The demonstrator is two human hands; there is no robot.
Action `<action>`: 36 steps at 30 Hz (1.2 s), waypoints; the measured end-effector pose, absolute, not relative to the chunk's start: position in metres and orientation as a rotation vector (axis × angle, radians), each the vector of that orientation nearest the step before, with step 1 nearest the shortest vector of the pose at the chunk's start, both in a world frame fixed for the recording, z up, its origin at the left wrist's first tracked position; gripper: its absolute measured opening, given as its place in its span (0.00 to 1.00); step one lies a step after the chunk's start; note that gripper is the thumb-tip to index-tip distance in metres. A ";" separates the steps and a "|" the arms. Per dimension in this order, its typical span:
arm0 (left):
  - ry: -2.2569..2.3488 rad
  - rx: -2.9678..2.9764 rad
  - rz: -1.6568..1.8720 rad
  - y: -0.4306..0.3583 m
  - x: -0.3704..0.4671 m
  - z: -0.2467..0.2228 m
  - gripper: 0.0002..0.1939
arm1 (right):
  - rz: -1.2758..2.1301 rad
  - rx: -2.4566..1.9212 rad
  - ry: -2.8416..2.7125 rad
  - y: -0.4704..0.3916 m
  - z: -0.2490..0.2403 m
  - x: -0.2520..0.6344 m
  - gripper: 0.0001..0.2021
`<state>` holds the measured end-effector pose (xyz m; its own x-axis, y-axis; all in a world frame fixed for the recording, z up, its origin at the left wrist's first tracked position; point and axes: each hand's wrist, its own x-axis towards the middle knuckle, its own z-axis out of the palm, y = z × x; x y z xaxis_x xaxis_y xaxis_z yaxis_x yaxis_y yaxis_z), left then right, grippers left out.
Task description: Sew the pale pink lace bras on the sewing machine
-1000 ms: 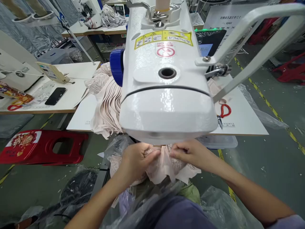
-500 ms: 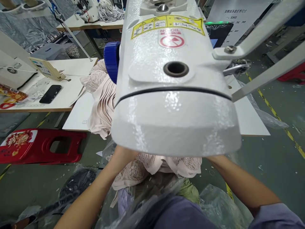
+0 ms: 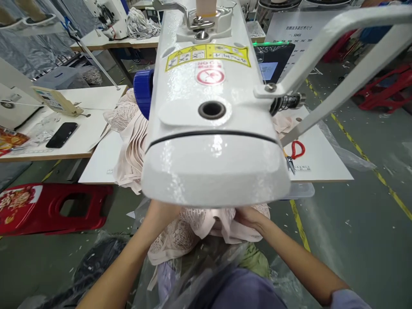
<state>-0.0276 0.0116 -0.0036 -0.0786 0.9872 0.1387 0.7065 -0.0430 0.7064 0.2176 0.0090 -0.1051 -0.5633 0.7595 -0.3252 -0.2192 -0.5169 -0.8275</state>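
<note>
A white sewing machine (image 3: 212,171) fills the middle of the head view and hides its needle area. Beneath its near end hang pale pink lace bras (image 3: 180,236), draped toward my lap. My left hand (image 3: 165,209) reaches under the machine at the left side of the bras; its fingers are hidden. My right hand (image 3: 249,216) is closed on a pale pink lace bra at the right, its fingertips out of sight behind the fabric and machine. A stack of pink bras (image 3: 131,146) lies on the table left of the machine.
Red-handled scissors (image 3: 298,149) lie on the white table (image 3: 328,159) at right, beside a slanting white bar (image 3: 347,81). A phone (image 3: 62,134) rests on the left table. A red stool (image 3: 64,210) is at lower left. Clear plastic (image 3: 206,274) covers my lap.
My right hand has come inward from the right onto the pink bra and now shows below the machine. The view has shifted, revealing the scissors. My left hand stays in nearly the same place.
</note>
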 end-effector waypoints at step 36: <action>1.397 1.912 0.582 -0.048 0.022 0.023 0.13 | 1.691 -0.878 -1.915 -0.011 0.018 0.215 0.14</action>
